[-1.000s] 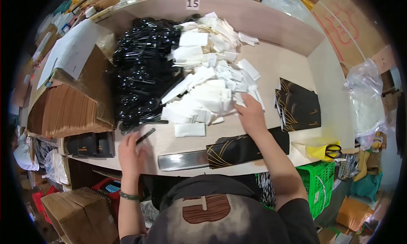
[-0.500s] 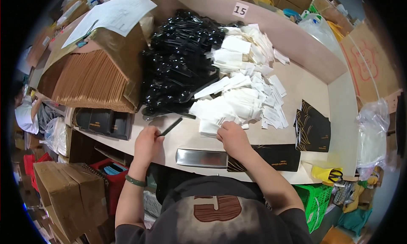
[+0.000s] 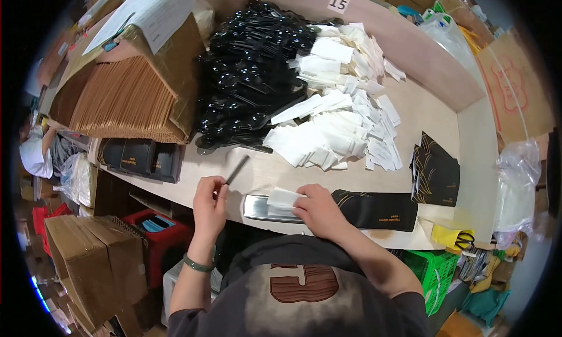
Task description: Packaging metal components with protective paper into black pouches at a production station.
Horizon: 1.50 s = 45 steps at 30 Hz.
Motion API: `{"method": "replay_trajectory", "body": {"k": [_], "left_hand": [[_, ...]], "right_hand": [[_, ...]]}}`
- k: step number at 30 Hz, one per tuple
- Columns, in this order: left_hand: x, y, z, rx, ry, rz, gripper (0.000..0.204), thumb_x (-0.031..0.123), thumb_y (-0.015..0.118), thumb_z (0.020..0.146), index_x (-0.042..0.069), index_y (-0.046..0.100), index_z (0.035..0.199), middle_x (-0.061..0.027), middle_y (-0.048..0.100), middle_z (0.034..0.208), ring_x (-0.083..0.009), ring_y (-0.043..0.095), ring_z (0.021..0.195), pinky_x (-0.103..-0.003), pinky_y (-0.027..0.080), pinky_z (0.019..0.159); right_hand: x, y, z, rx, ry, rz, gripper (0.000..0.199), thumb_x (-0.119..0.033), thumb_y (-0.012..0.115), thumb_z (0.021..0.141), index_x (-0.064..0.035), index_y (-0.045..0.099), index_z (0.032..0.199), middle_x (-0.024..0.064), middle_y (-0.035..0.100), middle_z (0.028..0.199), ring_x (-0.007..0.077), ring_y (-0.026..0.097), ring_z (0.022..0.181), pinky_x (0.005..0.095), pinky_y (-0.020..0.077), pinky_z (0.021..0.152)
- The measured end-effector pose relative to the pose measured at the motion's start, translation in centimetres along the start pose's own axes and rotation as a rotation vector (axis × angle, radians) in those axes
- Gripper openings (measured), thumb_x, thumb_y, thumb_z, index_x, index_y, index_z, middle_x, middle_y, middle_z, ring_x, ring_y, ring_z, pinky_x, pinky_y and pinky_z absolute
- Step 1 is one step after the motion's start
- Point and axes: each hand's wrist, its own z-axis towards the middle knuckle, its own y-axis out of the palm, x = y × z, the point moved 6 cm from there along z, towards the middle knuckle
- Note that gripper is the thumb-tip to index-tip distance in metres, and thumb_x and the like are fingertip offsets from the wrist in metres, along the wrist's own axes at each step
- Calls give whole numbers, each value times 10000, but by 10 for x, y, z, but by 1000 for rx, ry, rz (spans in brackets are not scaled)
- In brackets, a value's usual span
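Note:
My left hand (image 3: 209, 199) is closed on a black plastic spoon (image 3: 237, 169); its slim handle points up and right, and the fingers hide the other end. Between the fingertips of my right hand (image 3: 321, 211) is a folded white napkin (image 3: 284, 199). That napkin is over a shiny metal plate (image 3: 256, 207) near the table's front edge. Black paper sleeves (image 3: 380, 211) with gold print lie at the plate's right end, partly behind my right hand. Beyond my hands are a heap of black spoons (image 3: 252, 62) and, to its right, a heap of white napkins (image 3: 336, 132).
A carton of brown sheets (image 3: 120, 97) stands at the left, with black packs (image 3: 137, 155) before it. More black sleeves (image 3: 436, 173) lie at the right, near scissors (image 3: 465, 240) in a yellow holder. A raised wooden wall (image 3: 404, 41) edges the table.
My right hand has drawn a napkin from the heap back toward me, over the metal plate. My left hand has shifted slightly right and nearer, still holding the spoon. The view has moved slightly.

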Motion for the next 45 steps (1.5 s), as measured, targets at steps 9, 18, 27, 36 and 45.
{"method": "replay_trajectory", "body": {"k": [9,18,27,36,45], "left_hand": [[4,55,-27,-23,171,67,99,111,594,974,29,608,1029,-138,611,869,-293,610,758,-364,495,706],[19,51,-22,-44,187,-42,96,91,580,983,1,608,965,-70,571,824,-163,554,725,-290,459,686],[46,47,-22,-246,469,220,95,108,729,787,87,639,810,-80,596,763,-296,587,704,-396,456,662],[71,101,-22,-341,828,209,449,85,788,700,82,646,1126,-130,649,1135,-352,637,990,-460,503,835],[78,109,-34,-448,955,204,302,89,756,739,140,705,1032,-47,694,963,-277,676,855,-394,530,705]], "right_hand": [[3,2,-16,64,-125,94,154,-96,730,809,-57,649,934,105,641,1072,301,601,1014,420,470,878],[-1,-8,-11,283,-34,-121,297,-114,756,792,-54,646,1061,137,594,1135,345,557,1095,452,448,924],[20,-33,-40,263,44,-51,304,-104,745,825,-43,640,1104,158,621,1232,375,572,1152,464,453,992],[109,-140,-96,807,532,-609,467,-227,664,931,-13,522,1321,256,479,1393,453,430,1305,514,312,1116],[259,-220,-87,773,1427,-326,768,-636,387,992,-183,238,1594,303,127,1629,560,140,1475,702,213,1125]]}}
